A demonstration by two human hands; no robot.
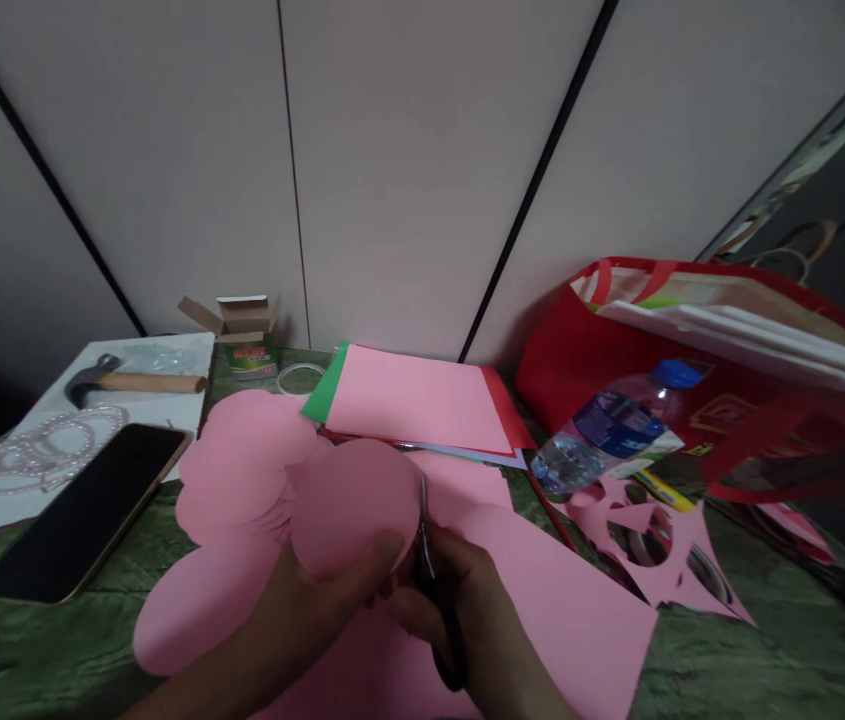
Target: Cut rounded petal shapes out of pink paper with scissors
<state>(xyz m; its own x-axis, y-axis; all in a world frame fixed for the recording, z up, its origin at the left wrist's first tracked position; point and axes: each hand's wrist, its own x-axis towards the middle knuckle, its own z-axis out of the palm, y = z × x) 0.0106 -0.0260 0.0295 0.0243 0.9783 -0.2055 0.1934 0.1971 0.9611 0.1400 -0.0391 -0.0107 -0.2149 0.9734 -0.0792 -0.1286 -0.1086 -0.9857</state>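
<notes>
My left hand [343,595] pinches a roundish piece of pink paper [354,500] by its lower edge, thumb on top. In my right hand [459,590] are scissors [424,540] with dark handles, their blades pointing up along the paper's right edge. Whether the blades are parted is hard to make out. Several pink paper rounds [242,460] lie overlapped to the left of the held piece, and another round [197,605] sits nearer to me. Below my hands spreads a large pink sheet [572,610].
A phone [84,510], a bead string [54,450] and a hammer [144,382] lie at left. Behind are a small open box [249,350] and stacked coloured sheets [422,395]. At right are a water bottle [602,430], pink paper scraps [647,545] and a red bag [737,370].
</notes>
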